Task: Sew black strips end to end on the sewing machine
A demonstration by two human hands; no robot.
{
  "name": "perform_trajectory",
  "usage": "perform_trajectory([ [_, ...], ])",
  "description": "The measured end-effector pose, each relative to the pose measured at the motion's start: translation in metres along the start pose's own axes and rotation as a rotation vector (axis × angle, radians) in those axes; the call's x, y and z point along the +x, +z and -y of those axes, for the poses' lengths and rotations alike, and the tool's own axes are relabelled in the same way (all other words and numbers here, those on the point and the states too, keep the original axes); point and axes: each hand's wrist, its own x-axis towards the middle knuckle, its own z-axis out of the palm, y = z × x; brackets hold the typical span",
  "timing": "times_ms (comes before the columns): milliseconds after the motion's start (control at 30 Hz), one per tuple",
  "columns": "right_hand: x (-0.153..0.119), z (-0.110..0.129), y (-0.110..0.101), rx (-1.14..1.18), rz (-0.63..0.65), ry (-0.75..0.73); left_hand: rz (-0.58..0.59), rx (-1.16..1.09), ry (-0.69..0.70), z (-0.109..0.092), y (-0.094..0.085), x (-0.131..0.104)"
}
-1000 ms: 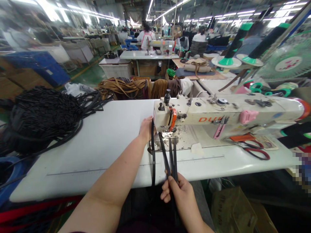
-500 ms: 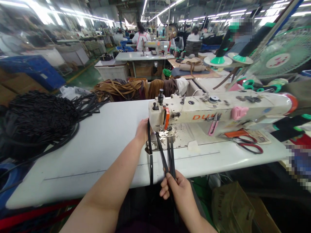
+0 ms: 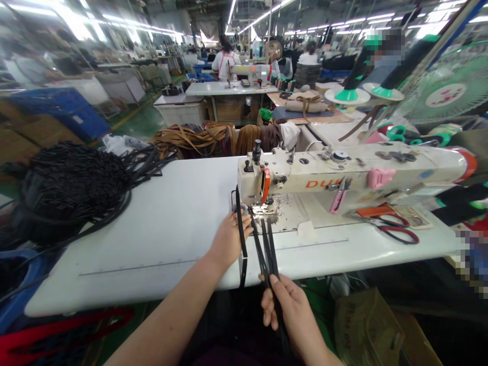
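Observation:
Several narrow black straps (image 3: 271, 249) run from the needle area of a white sewing machine (image 3: 324, 175) down into my right hand (image 3: 292, 302), which is closed around them below the table edge. My left hand (image 3: 227, 240) lies on the table at the left of the needle plate (image 3: 263, 209). Its fingers are stretched out towards the presser foot, and the tips come close to the leftmost of those straps. Another black strap (image 3: 241, 229) hangs from the left end of the machine head, passes over my left fingers and drops past the table's front edge.
A large bundle of black straps (image 3: 72, 188) lies on the table's left end. Red-handled scissors (image 3: 400, 226) and pink thread snips (image 3: 338, 198) are at the machine's right side. Brown straps (image 3: 194, 140) hang behind the table. Thread cones (image 3: 348, 84) and a fan (image 3: 446, 94) stand at the right.
My left hand has come back from behind the machine head to the front left of the needle plate. My right hand keeps the straps and sits slightly lower. The view has shifted a little.

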Motion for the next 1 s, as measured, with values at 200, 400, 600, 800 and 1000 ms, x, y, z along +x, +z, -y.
perform_trajectory([
  [200,-0.017,0.004,-0.005,0.034,-0.059,-0.072,-0.002,-0.028,-0.027,-0.007,-0.006,0.002],
  [400,-0.015,0.009,-0.006,0.081,-0.063,-0.086,-0.005,-0.062,-0.016,-0.006,-0.005,0.001],
  [600,-0.008,0.001,-0.007,0.093,-0.066,-0.085,0.023,-0.046,-0.003,-0.004,-0.005,0.002],
  [800,-0.007,-0.001,-0.008,0.049,-0.049,-0.069,0.005,0.003,-0.017,-0.006,-0.004,0.002],
  [1000,-0.007,0.001,-0.009,0.07,-0.037,-0.044,-0.031,0.034,-0.006,-0.005,-0.002,0.001],
])
